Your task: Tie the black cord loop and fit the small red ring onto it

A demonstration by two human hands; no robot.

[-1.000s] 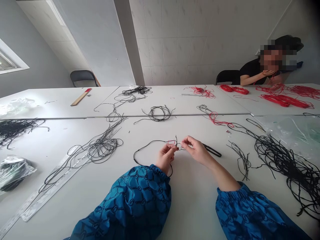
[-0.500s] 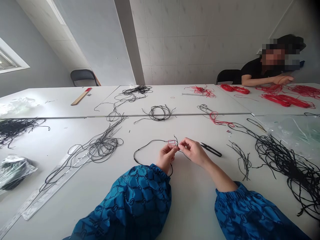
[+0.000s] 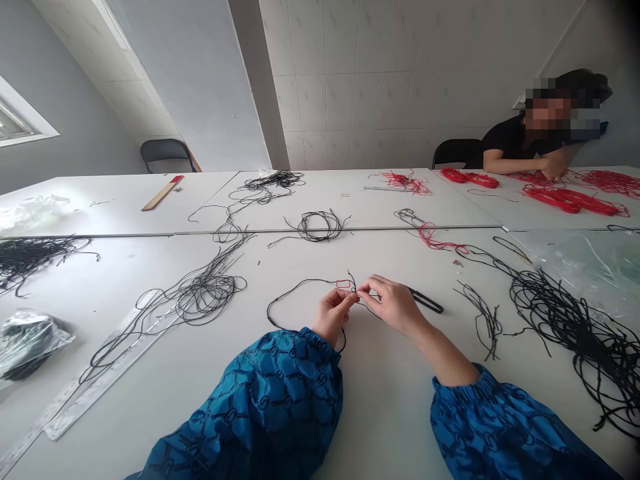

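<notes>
A thin black cord [image 3: 293, 288] curves over the white table and runs into my fingers. My left hand [image 3: 333, 312] is closed in a pinch on the cord, and a short end sticks up above the fingertips. Beside it, my right hand [image 3: 393, 301] also pinches the cord, its fingertips almost touching the left ones. A small loop shows between the hands; the exact crossing of the strands is hidden. A small red rectangular outline [image 3: 343, 284] lies just behind the left fingertips. Black thread snips [image 3: 428, 301] rest to the right, partly covered by my right hand.
Tangled black cords [image 3: 210, 293] lie over clear rulers [image 3: 107, 370] on the left. A large black cord bundle [image 3: 575, 327] spreads at right, near a plastic bag [image 3: 590, 267]. A coiled cord [image 3: 320, 227] sits ahead. Across the table, a person [image 3: 545, 133] sits by red cord bundles [image 3: 575, 199].
My right hand has shifted slightly and now covers more of the snips. My left hand stays in place. The person opposite has lowered a hand to the red cords.
</notes>
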